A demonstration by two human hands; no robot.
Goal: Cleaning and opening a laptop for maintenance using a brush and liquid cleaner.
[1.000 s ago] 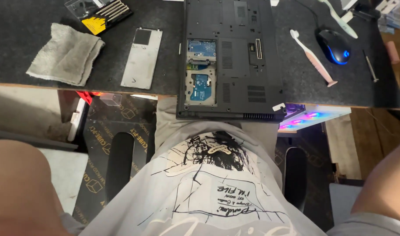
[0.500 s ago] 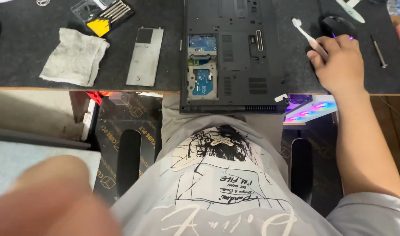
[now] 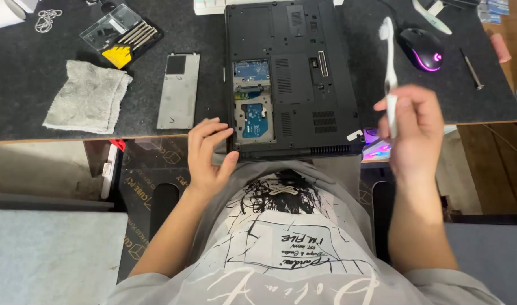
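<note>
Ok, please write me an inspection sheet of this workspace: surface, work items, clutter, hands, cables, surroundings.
Surface: dark desk mat on a desk, wood edge showing at right.
Work items: black laptop lying bottom up, one bay open with blue circuit boards exposed; grey cover panel laid beside it.
Clutter: grey cloth, screwdriver set case, mouse lit pink, loose screwdriver.
Hands: left hand rests at the laptop's near edge; right hand holds a white toothbrush upright.
Cables: thin cord at right, below the desk edge.
Surroundings: cardboard box under the desk.
</note>
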